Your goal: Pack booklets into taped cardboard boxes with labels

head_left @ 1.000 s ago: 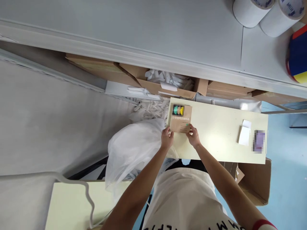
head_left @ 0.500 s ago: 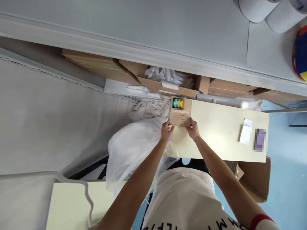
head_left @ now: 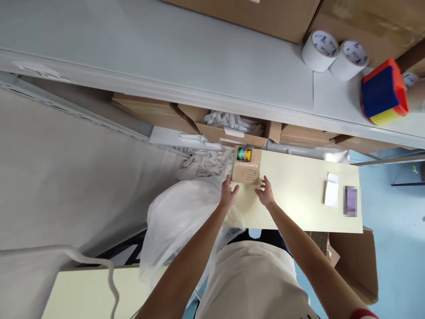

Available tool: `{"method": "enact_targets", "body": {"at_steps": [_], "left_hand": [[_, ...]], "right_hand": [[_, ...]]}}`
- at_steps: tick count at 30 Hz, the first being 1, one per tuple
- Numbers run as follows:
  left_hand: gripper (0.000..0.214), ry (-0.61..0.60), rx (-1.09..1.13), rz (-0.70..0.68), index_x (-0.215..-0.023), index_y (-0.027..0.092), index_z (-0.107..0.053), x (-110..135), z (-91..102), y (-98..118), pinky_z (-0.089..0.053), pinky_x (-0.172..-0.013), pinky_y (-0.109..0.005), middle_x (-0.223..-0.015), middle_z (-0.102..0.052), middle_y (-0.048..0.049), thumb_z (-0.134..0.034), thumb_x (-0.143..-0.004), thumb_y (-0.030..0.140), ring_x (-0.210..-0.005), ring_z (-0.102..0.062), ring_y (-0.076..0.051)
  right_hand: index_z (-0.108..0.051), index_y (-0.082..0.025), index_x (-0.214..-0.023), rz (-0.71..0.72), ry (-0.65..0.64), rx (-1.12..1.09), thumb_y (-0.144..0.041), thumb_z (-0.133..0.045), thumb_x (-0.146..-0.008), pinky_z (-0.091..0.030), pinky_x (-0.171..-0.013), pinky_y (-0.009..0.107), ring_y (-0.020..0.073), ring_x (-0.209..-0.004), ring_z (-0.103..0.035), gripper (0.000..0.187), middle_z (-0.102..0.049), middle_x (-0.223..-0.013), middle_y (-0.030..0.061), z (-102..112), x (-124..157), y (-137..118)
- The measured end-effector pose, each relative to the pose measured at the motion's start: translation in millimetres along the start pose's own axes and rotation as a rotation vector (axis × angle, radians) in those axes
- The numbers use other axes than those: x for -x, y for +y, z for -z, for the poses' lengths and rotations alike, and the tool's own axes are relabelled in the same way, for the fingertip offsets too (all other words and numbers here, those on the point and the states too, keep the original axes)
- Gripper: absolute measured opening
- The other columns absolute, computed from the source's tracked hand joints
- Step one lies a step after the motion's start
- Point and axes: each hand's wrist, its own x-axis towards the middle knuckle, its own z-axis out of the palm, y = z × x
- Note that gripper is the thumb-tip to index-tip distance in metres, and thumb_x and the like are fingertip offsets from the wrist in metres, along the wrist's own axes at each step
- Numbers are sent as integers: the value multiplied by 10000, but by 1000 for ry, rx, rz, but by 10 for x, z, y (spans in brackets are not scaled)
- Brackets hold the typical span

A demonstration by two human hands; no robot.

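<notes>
— Grip let go on both sides: the left hand (head_left: 228, 195) and the right hand (head_left: 264, 194) are seen open, fingers spread, at the near edge of the book (head_left: 246, 166).
— Was it held half a second ago?
— It was pinched at its near corners. Now it is left flat on the table's (head_left: 299, 195) far left corner, beside the plastic bag (head_left: 179, 217). The setting-down is judged done.

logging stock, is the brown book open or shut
Shut: the book lies flat on the table, front cover up, no pages showing.
</notes>
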Motion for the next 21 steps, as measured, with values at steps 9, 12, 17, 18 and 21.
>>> {"method": "enact_targets", "body": {"at_steps": [9,12,17,18,21], "left_hand": [[466,-130,-23,-270,-1178,245,-579,425,-202,399,-542,-798,-461,-1214,-564,-107,-650,-725,322,-1184,-516,-347],[342,-225,0,-397,-1103,269,-628,404,-475,1022,-563,-782,-430,-1222,-587,-87,-630,-766,327,-1130,-568,-312],[367,-385,-29,-771,-1172,233,-631,310,-950,2414,-545,-883,-376,-1267,-581,-105,-614,-825,350,-1173,-564,-258],[378,-402,-36,-841,-1184,235,-628,286,-1047,2686,-541,-895,-376,-1264,-581,-104,-625,-824,351,-1172,-565,-251],[456,-390,0,-904,-1249,229,-582,190,-1377,3401,-539,-909,-384,-1314,-547,-105,-646,-823,380,-1185,-561,-247]], "right_hand": [[-516,-231,-1271,89,204,-123,-458,-681,-697,-573,-677,396,212,-831,-640,639,-579,-1172,138,898,529,18],[-530,-239,-1247,280,323,-119,-497,-675,-724,-566,-687,394,208,-832,-638,600,-599,-1162,132,1538,413,-490],[-551,-234,-1249,616,500,-69,-524,-657,-765,-541,-801,397,220,-976,-605,575,-608,-1196,120,2621,55,-1664],[-569,-220,-1233,639,506,-69,-533,-664,-755,-537,-815,400,228,-993,-602,579,-616,-1186,123,2791,-33,-1869],[-590,-182,-1226,604,482,-119,-553,-681,-730,-525,-847,403,250,-1026,-607,626,-616,-1223,147,3176,-340,-2344]]}}
